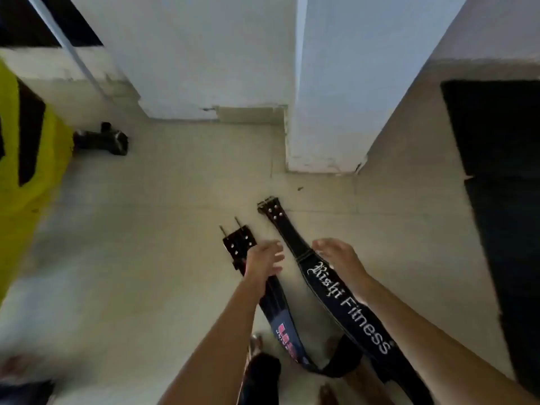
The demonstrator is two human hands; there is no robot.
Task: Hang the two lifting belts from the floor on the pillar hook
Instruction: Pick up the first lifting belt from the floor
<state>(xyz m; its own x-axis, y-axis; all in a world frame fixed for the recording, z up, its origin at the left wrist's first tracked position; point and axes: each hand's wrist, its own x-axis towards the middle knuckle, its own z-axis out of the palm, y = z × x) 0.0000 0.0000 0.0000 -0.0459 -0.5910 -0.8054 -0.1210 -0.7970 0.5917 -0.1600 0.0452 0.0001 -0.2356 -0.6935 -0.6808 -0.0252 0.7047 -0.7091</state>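
Note:
Two black lifting belts lie side by side on the pale floor. The left belt (238,244) has a two-pronged buckle at its far end and a red logo near me. The right belt (347,302) carries white "Rishi Fitness" lettering, its buckle end pointing toward the pillar (336,83). My left hand (263,260) is over the left belt just behind its buckle, fingers spread, seemingly touching it. My right hand (339,257) hovers at the narrow part of the right belt, fingers apart. No hook is visible on the pillar.
White walls and the pillar base rise straight ahead. A dark small object (100,138) lies on the floor at left, beside a yellow and black shape (26,159). A black mat (502,171) covers the floor at right. My feet show at the bottom.

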